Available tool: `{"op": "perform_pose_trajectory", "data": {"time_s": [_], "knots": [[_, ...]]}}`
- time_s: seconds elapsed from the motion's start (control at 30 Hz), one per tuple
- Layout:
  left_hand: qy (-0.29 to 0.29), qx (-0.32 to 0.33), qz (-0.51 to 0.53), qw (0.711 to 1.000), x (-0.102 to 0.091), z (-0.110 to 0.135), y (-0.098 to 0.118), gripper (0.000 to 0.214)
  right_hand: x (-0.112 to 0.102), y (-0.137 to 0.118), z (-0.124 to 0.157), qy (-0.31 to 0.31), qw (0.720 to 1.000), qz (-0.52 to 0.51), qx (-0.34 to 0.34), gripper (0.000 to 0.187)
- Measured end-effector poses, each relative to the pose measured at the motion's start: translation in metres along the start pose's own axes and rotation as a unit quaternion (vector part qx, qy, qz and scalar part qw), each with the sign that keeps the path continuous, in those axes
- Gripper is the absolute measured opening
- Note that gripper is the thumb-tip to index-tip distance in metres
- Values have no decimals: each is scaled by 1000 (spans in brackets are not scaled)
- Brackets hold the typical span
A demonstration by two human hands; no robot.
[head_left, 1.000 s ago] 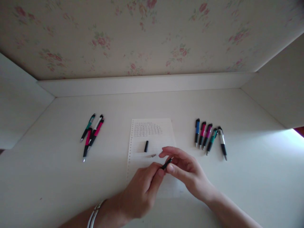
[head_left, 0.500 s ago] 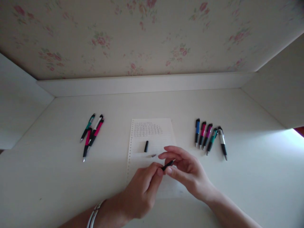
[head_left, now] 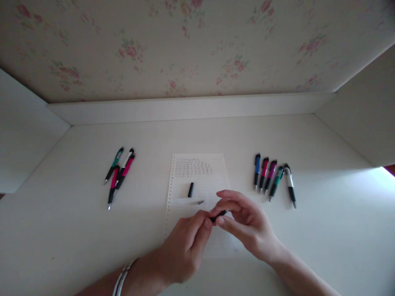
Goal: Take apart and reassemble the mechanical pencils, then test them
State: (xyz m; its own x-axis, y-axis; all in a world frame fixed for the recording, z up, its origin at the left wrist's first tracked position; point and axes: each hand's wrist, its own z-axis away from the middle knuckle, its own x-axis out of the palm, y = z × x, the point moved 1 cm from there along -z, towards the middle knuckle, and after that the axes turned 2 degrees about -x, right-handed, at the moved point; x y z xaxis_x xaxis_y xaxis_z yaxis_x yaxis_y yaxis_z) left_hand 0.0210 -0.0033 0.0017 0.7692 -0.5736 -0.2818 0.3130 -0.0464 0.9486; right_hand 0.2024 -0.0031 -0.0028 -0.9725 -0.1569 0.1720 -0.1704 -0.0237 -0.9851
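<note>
My left hand (head_left: 185, 246) is closed, thumb and forefinger pinching one end of a small black pen part (head_left: 219, 216). Its exact shape is partly covered by fingers. From the other side, the thumb and fingertips of my right hand (head_left: 248, 224) close on the same part near its far end; the other fingers curve above it. Just beyond my hands, a black pen grip sleeve (head_left: 191, 190) and a small silver pen tip (head_left: 200, 202) lie apart from each other on a lined sheet of paper (head_left: 216, 187) with handwriting near its top.
Several pens, among them a teal pen (head_left: 114, 165) and a pink pen (head_left: 113, 185), lie bunched at the left. On the right, more pens form a loose row, from a blue pen (head_left: 257, 172) to a white pen (head_left: 290, 185). A low ledge (head_left: 191, 109) borders the white desk's back.
My right hand's fingertips have closed in on the black part, covering more of it. My left hand keeps its pinch in place. The sleeve, tip and pens lie as before.
</note>
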Motion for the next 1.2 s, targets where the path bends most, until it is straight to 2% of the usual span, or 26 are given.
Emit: {"op": "perform_pose_trajectory", "data": {"time_s": [0.13,0.23,0.33,0.5,0.57,0.67,0.77,0.9,0.97,1.1,1.2], "knots": [[-13,-33,14,999,2,0,-2,30,-2,2,-1,38,998,43,5,41],[-3,-28,7,1000,1,-1,-1,28,-1,1,0,7,999,36,-15,47],[3,-6,-2,1000,-1,-2,-1,38,0,1,1,-19,1000,15,-18,43],[-21,-29,15,999,0,0,-3,32,-2,2,-1,34,998,44,14,43],[-17,-42,19,999,0,0,-4,30,-2,1,-2,30,999,33,3,48],[-5,-24,5,1000,0,-1,-2,30,-1,-1,-2,3,1000,-10,-19,51],[-9,-2,3,1000,-1,-2,0,35,0,-1,-2,-4,999,-31,0,44],[-21,-31,21,999,0,0,-3,30,-1,1,-2,21,999,-23,12,43],[-12,-38,24,999,0,0,-5,30,-1,0,-3,9,999,-36,0,48],[-7,-13,6,1000,-1,-1,-4,35,2,-1,-3,-19,997,-68,9,47],[-17,-8,8,1000,-1,-1,-3,32,2,0,-4,-1,998,-58,22,43]]}}
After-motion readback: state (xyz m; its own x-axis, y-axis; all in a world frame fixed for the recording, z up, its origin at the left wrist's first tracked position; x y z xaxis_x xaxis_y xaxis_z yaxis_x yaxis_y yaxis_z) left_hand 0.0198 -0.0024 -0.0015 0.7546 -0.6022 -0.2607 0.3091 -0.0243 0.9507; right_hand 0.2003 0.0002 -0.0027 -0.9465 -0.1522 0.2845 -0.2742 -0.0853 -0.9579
